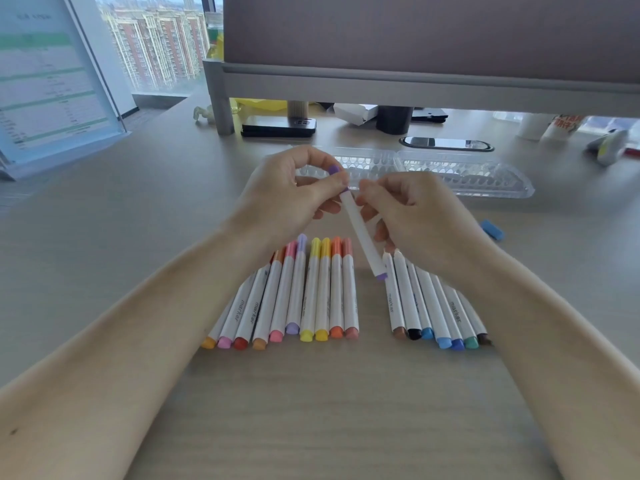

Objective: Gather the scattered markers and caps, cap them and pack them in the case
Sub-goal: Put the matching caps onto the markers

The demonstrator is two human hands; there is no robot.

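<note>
My right hand (414, 216) grips a white marker with a purple end (363, 233), held slanted above the desk. My left hand (294, 195) pinches a purple cap (334, 170) right at the marker's upper tip. Below the hands, several capped markers (304, 292) in warm colours lie side by side at the left. Several markers (433, 303) with brown, black, blue and green ends lie at the right, their upper ends hidden under my right hand. A clear plastic case (460, 174) lies open behind the hands. A loose blue cap (491, 229) rests on the desk to the right.
A grey partition on a metal frame (381, 88) stands across the back of the desk. Under it are a black phone (278, 126), a dark cup (394, 120) and a cable slot (446, 143). An acrylic sign stand (52, 81) is at the far left.
</note>
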